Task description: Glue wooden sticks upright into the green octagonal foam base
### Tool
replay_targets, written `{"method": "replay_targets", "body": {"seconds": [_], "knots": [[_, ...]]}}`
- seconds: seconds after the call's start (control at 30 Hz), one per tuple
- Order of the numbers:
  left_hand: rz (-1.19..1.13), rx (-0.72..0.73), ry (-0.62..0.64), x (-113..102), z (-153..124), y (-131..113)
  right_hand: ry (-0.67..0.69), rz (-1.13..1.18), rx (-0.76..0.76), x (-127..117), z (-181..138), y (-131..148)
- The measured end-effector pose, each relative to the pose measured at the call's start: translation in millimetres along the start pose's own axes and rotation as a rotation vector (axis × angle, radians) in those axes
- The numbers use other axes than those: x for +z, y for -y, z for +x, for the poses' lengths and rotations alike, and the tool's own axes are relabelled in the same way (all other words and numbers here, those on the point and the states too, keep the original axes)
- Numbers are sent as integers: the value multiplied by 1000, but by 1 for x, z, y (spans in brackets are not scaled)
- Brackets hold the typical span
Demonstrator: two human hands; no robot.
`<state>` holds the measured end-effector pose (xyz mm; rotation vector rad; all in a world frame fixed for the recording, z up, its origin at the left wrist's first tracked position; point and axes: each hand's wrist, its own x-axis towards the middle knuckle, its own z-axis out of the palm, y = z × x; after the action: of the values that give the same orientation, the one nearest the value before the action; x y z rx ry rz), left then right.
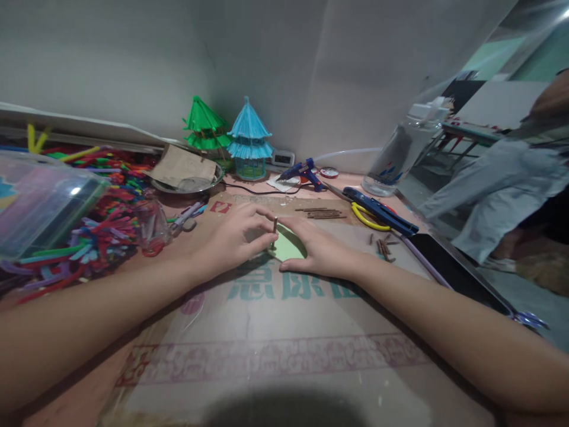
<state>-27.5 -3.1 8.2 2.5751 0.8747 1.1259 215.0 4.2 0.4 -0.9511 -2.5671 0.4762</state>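
Note:
My left hand (233, 237) pinches a short brown stick (274, 225) and holds it upright on a light green paper piece (288, 248). My right hand (317, 249) lies curved over the right side of that green piece, fingertips close to the stick, pressing the paper onto the cardboard sheet (275, 332) that covers the table. Both hands meet at the middle of the view.
Several brown sticks (322, 213) lie behind the hands, with a blue glue gun (302, 173), blue and yellow pliers (377, 214), green (205, 127) and blue (249, 139) paper pagoda models. Colourful straws (93, 231) and a plastic box (40, 198) are left. Another person sits at right (493, 184).

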Motion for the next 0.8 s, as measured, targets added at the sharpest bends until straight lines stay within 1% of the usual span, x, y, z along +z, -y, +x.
{"method": "replay_targets", "body": {"seconds": [0.07, 0.13, 0.2, 0.27, 0.33, 0.5, 0.67, 0.8], "knots": [[40, -8, -18, 0, -1, -1, 7, -4, 23, -1, 0, 2], [102, 14, -66, -2, -3, -3, 14, -11, 45, -1, 0, 3], [159, 74, -118, -4, -4, -6, 14, -18, 50, -1, -1, 4], [194, 139, -138, -6, -6, -9, 2, -21, 32, 0, -1, 3], [217, 163, -130, -6, -7, -11, -15, -20, 4, 0, -1, 2], [233, 136, -90, -6, -5, -13, -34, -11, -40, 2, -2, -1], [215, 134, -81, -7, -4, -12, -33, -8, -23, 2, -2, -1], [189, 155, -106, -6, -4, -9, -17, -14, -3, 1, -2, 0]]}}
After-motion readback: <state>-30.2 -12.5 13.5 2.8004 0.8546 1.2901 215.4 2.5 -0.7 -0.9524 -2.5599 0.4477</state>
